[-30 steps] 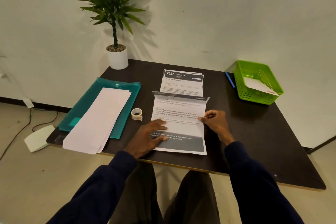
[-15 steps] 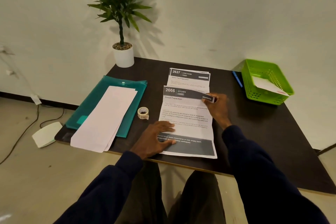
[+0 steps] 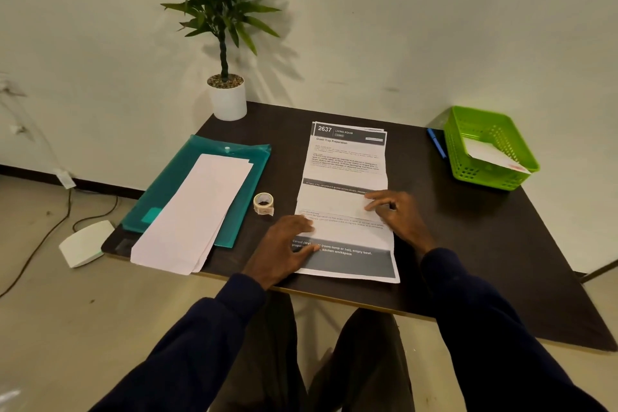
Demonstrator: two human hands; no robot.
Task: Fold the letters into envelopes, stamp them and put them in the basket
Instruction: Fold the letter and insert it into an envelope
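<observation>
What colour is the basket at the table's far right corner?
Bright green basket, seen in the head view.

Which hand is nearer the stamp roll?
Left. Left hand presses the letter just beside the stamp roll; right hand rests on the letter's right side.

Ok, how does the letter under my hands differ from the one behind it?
The near letter has its top folded down, blank back showing; the far letter lies unfolded with its 2637 header visible. The left hand and right hand touch the near letter; the far letter is untouched. Both are printed sheets on the table.
</observation>
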